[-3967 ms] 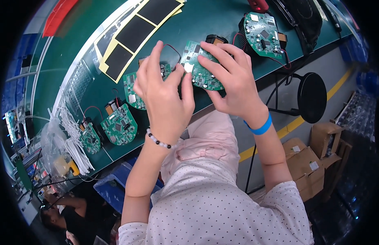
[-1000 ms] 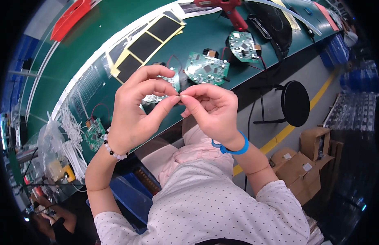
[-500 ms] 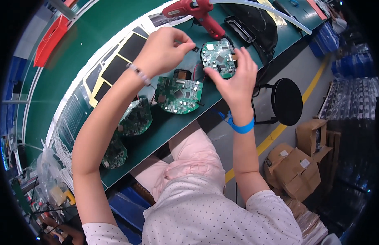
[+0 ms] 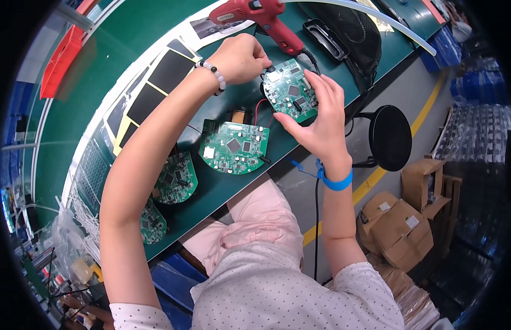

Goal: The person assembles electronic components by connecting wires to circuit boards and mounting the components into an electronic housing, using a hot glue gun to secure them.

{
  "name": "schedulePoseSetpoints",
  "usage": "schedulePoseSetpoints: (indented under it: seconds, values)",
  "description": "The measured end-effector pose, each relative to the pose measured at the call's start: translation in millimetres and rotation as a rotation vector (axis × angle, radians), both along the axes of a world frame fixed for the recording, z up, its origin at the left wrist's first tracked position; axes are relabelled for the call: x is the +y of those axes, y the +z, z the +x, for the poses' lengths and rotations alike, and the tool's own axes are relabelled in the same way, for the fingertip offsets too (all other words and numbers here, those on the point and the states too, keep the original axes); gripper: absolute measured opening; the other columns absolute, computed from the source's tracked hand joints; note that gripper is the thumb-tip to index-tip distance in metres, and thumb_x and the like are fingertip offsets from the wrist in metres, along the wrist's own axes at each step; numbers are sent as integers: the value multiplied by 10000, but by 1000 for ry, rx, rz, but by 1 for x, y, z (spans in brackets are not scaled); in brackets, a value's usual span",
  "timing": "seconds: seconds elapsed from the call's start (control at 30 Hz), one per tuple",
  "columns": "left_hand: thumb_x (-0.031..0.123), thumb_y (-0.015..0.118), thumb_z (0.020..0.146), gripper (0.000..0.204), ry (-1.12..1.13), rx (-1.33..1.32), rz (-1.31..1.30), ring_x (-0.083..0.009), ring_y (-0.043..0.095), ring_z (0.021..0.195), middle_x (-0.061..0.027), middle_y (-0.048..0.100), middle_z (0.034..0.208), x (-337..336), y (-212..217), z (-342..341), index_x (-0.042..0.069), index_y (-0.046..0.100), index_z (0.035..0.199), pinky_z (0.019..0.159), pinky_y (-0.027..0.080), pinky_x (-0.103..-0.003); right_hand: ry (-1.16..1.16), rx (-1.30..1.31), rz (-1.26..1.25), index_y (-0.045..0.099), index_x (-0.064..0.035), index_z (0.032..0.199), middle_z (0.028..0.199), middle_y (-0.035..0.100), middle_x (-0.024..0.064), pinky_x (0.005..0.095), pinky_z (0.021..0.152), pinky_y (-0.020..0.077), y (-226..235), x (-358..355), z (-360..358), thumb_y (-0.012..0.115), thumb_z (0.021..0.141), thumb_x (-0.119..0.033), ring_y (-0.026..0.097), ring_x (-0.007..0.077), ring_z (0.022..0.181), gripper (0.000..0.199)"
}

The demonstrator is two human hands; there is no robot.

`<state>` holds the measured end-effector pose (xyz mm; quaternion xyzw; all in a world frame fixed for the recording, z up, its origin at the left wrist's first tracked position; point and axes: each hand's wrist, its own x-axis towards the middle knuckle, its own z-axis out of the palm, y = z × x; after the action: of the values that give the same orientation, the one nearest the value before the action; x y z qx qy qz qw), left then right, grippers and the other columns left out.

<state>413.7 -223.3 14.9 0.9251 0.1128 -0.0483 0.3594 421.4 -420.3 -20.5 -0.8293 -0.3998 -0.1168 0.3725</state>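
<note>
My right hand (image 4: 326,124) grips a green circuit board (image 4: 291,91) by its edges, thumb at the near side and fingers at the right. At the board's upper left corner, my left hand (image 4: 241,59) pinches a small black part (image 4: 271,69) against or just over the board; contact is hard to make out. Just left and nearer lies a second circuit board (image 4: 233,147), with a brown-and-black component (image 4: 240,116) behind it and a red wire (image 4: 257,113) leading off. Two more boards, a third board (image 4: 179,179) and a fourth board (image 4: 153,224), lie beside my left forearm.
A red glue gun (image 4: 261,21) lies beyond the boards, near a black mesh bag (image 4: 357,41) and a long pale tube (image 4: 376,16). Black pads on sheets (image 4: 167,71) lie at left. A black stool (image 4: 390,137) and cardboard boxes (image 4: 401,228) stand on the floor at right.
My left hand has brought the small black part to the board's corner. My right hand has closed in on the board, which is now tilted and turned slightly.
</note>
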Motion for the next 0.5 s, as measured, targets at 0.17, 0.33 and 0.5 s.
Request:
schedulePoseSetpoints:
  seconds: [0.17, 0.33, 0.5]
  values:
    - [152, 613, 735, 168, -75, 62, 48, -211, 607, 718, -133, 634, 754, 4, 6, 5, 1, 647, 801, 682, 467, -302, 19, -2, 19, 478, -5, 1134, 1112, 507, 134, 363, 891, 370, -2, 0, 2, 774, 542, -217, 414, 287, 1081, 696]
    - [147, 627, 723, 174, -176, 34, 231, -207, 607, 687, -135, 631, 732, 2, 14, 6, -2, 648, 811, 650, 470, -303, 50, 9, 26, 487, 17, 1090, 1132, 505, 142, 406, 897, 358, -3, 1, 4, 752, 550, -222, 409, 350, 1064, 648]
    - [87, 624, 686, 138, -261, -81, 391, -280, 601, 660, -175, 616, 729, -3, 13, 6, -5, 654, 784, 631, 474, -326, 55, 12, 32, 496, 14, 1081, 1132, 506, 139, 406, 899, 356, -3, 0, 4, 754, 548, -223, 408, 351, 1064, 638]
